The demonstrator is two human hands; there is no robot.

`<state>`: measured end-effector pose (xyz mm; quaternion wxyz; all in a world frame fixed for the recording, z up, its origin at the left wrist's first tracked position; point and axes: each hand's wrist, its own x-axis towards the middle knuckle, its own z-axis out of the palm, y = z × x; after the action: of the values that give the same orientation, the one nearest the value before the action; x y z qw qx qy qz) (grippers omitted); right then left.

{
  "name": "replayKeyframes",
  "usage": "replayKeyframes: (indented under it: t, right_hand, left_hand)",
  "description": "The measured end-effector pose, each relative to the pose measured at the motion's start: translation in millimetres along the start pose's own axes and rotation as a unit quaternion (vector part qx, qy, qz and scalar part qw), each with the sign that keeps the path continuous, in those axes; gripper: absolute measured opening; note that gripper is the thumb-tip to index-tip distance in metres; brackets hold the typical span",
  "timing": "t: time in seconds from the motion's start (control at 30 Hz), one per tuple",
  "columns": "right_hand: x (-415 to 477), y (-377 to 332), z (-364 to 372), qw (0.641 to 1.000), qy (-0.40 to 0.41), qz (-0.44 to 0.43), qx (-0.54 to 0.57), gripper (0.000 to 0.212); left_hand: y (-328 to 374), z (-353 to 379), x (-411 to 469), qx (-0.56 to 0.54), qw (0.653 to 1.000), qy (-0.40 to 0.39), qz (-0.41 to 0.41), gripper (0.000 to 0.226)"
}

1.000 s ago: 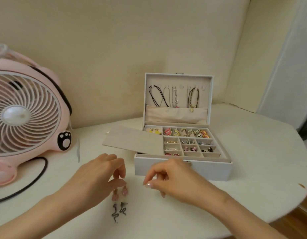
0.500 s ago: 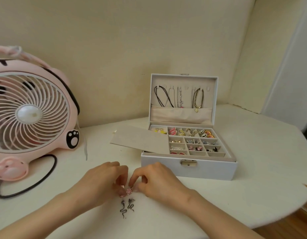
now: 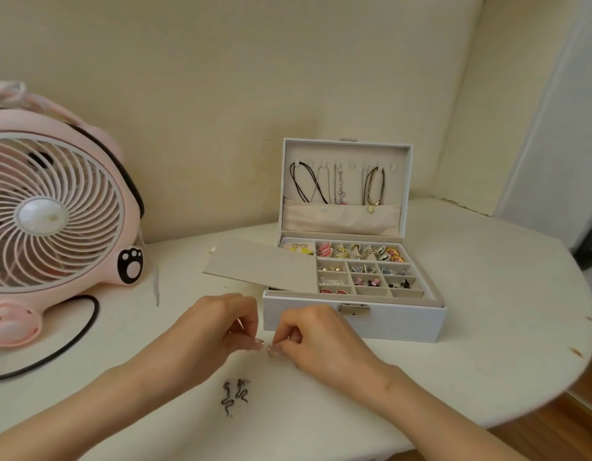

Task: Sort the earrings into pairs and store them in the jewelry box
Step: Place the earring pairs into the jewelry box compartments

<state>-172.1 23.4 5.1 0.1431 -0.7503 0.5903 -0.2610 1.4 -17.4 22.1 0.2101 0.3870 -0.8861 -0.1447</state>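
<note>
A white table [image 3: 487, 344] fills the lower frame, a pink fan [image 3: 55, 214] at left. At centre right stands the open jewelry box [image 3: 354, 322], its tray compartments holding earrings [image 3: 361, 254]. Just in front, a person's left hand [image 3: 204, 331] and right hand [image 3: 321, 341] almost meet fingertip to fingertip, fingers curled in a pinch; whether they hold anything cannot be made out. Below them, at lower centre, two dark snake earrings [image 3: 234, 392] lie side by side on the table.

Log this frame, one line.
left hand: pinched, item hidden | right hand: same | snake earrings: on table | jewelry box: open
</note>
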Motion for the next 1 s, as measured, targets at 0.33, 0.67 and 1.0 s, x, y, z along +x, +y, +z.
replayKeyframes:
  t: [0.33,0.67,1.0]
  right_hand:
    - [-39,35,-66,0.992,0.08,0.082,0.061,0.012]
    - [-53,66,-111,0.973,0.169,0.131,0.091,0.01]
    - [-46,83,-111,0.959,0.203,0.153,0.13,0.012]
  left_hand:
    - [59,2,50,-0.086,0.994,0.053,0.047,0.015]
    - [94,33,117,-0.065,0.996,0.006,0.061,0.009]
    - [88,49,132,-0.017,0.998,-0.049,0.017,0.006]
